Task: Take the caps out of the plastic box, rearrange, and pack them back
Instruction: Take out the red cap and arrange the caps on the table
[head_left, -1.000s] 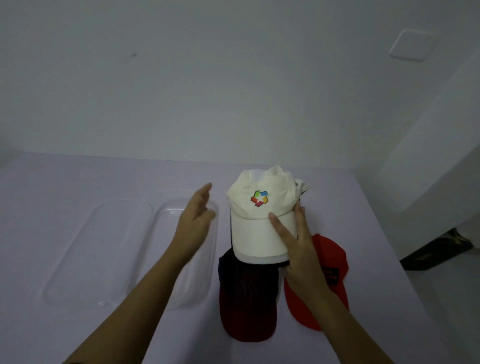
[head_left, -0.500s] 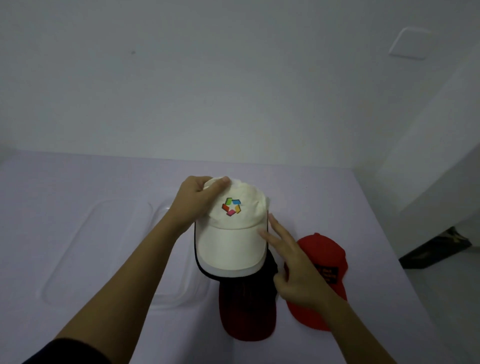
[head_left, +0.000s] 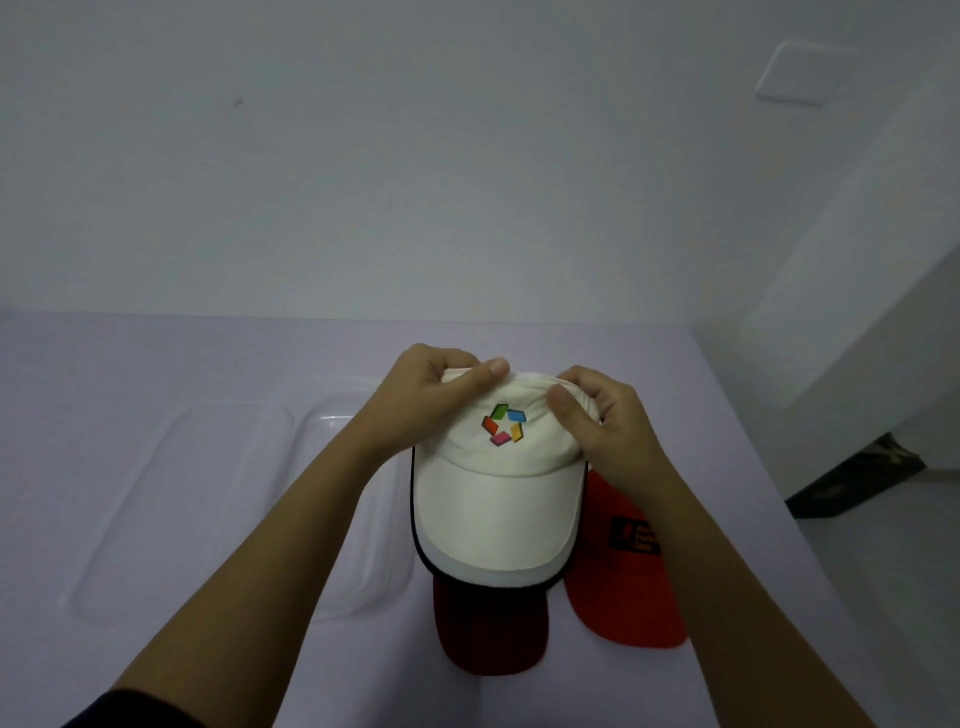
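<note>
A white cap (head_left: 496, 499) with a multicoloured logo is held above the table, brim toward me. My left hand (head_left: 436, 400) pinches the left side of its crown and my right hand (head_left: 597, 421) pinches the right side. Under it lies a dark red cap (head_left: 491, 629), only its brim showing. To the right lies a bright red cap (head_left: 623, 587) with a black patch, partly hidden by my right forearm. The clear plastic box (head_left: 343, 415) stands open on the left, with nothing visible inside it.
The box's clear lid half (head_left: 176, 499) lies flat on the pale purple table (head_left: 104, 364). A white wall stands behind. The table's right edge (head_left: 779, 499) drops to the floor, where a dark object (head_left: 857, 483) lies.
The white cap has shifted back to the right, over the dark red cap. My right hand moved up from beside the brim and took hold of the crown.
</note>
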